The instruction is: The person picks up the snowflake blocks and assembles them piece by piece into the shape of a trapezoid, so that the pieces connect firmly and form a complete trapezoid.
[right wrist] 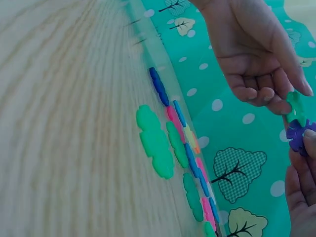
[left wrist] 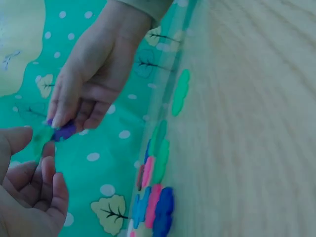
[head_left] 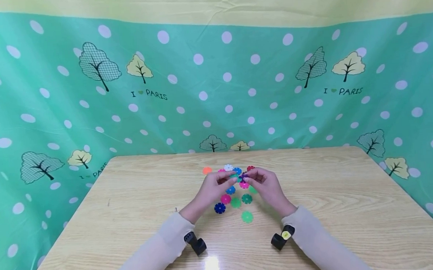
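Note:
My left hand [head_left: 212,186] pinches a green notched plastic disc [right wrist: 296,106] between thumb and fingertips. Facing it, my right hand [head_left: 268,186] pinches a purple notched disc [right wrist: 297,136]. Both discs are held above the table, and their edges meet and overlap in the wrist views. In the left wrist view the purple disc [left wrist: 64,131] lies under the fingertips of the right hand [left wrist: 94,74], with the green disc [left wrist: 42,140] beside it. Fingers partly cover both pieces.
Loose notched discs lie on the wooden table [head_left: 133,219] under and around the hands. Nearest are a light green disc [head_left: 247,217] and a dark blue disc [head_left: 220,208]; an orange disc [head_left: 207,170] lies farther back. A printed green curtain [head_left: 229,90] hangs behind the table.

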Demonstrator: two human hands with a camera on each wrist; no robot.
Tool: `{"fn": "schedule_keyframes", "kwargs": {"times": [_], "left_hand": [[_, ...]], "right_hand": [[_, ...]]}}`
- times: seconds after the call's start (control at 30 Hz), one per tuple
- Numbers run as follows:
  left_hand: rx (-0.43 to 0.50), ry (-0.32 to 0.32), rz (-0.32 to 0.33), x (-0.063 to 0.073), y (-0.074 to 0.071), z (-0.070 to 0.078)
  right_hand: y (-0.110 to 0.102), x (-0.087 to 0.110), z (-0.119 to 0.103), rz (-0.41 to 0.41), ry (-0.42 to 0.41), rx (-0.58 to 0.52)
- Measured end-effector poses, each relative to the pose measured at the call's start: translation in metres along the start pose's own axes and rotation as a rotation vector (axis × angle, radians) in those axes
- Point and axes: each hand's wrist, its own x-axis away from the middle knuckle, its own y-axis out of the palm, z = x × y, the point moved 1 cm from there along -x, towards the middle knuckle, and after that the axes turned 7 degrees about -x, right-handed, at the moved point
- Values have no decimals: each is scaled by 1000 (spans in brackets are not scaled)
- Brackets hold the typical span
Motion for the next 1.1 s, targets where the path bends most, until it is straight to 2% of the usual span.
{"fn": "schedule_keyframes", "kwargs": {"times": [0.2,0.3,0.43,0.67,0.9,1.1], "left_hand": [[79,-14,-1,-3,-7,-5],[86,-16,-2,-3,-8,-5],[91,-14,-12,-4,-6,-5],[89,-64,2,-3,-3,-4],[120,-101,-1,-3,2,-8],[128,-90,-5,-3,2,-9]], "right_hand": [[-4,-4,4,32,45,-9],[-5,-4,5,27,44,-8],[-5,-4,5,7,58,-8],[-4,-2,4,-7,108,6],[-4,-1,7,-59,101,-27],[-2,-1,7,-91,133,-29]]}}
